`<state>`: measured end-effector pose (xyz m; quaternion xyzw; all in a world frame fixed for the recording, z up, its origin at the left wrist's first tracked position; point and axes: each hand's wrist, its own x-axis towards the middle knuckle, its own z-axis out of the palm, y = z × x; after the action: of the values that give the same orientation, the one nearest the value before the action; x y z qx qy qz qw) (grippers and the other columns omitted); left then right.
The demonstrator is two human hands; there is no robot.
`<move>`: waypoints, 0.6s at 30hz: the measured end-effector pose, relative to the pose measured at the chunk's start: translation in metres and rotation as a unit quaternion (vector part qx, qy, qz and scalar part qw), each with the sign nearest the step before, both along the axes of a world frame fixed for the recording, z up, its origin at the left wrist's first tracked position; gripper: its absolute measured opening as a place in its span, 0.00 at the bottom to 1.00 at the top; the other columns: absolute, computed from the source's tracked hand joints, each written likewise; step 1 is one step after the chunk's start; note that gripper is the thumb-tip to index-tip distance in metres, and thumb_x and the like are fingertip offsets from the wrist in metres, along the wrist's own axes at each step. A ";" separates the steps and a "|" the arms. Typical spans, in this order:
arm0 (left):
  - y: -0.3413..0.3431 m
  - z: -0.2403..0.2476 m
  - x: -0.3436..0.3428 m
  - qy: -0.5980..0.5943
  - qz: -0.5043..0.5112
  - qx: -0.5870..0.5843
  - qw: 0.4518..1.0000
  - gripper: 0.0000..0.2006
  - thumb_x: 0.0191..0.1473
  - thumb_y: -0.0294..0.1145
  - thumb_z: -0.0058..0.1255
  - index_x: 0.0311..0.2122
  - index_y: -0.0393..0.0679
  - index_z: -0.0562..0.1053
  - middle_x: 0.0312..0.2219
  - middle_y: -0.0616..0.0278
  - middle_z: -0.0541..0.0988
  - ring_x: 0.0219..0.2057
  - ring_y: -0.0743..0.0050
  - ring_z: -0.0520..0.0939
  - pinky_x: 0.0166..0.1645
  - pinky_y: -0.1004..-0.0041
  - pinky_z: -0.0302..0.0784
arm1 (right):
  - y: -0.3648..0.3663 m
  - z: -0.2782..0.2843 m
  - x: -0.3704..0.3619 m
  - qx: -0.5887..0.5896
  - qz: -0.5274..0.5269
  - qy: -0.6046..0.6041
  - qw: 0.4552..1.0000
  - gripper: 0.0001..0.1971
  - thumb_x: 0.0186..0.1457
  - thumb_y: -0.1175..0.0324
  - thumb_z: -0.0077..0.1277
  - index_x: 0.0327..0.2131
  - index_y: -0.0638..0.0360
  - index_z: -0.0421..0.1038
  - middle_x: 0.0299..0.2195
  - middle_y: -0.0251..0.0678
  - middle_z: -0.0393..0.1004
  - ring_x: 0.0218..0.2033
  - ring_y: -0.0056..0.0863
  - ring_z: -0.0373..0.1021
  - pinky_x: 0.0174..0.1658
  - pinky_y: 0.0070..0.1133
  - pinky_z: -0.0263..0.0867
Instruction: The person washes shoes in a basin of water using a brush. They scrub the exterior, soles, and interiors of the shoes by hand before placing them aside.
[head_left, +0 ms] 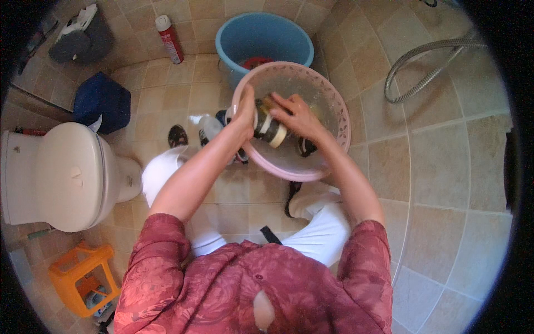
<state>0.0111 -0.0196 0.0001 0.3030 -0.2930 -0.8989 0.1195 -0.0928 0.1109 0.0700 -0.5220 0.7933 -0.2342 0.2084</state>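
Over a round pink basin [248, 151] with a patterned rim, my left hand [245, 114] grips a dark shoe [268, 132] with white stripes and a pale sole. The shoe is tilted above the water. My right hand [295, 115] is bent over the shoe's far end, its fingers closed around a small yellowish-brown thing [269, 104] pressed against the shoe; its kind is too blurred to tell. Another dark shoe with a light stripe [306, 147] lies in the basin, partly under my right forearm.
Behind the basin stands a blue bucket [264, 30] with something red inside. More shoes [210, 129] rest on the tiles to the left. A toilet [69, 175], a dark blue bin [103, 103], a red spray can [169, 40] and an orange stool [83, 278] stand around; a shower hose [409, 61] hangs right.
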 end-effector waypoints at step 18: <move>0.007 0.025 0.006 -0.089 0.061 -0.134 0.985 0.34 0.52 0.57 0.42 0.51 0.33 0.63 0.44 0.52 0.71 0.45 0.65 0.71 0.48 0.69 0.64 | -0.034 -0.035 -0.041 0.046 -0.090 0.049 0.994 0.31 0.49 0.45 0.43 0.56 0.42 0.58 0.51 0.57 0.59 0.53 0.50 0.57 0.55 0.34 0.54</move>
<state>0.0173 -0.0130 0.0249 0.3802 -0.4013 -0.8120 0.1872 -0.1340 0.0770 0.0349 -0.4493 0.8561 -0.1897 0.1712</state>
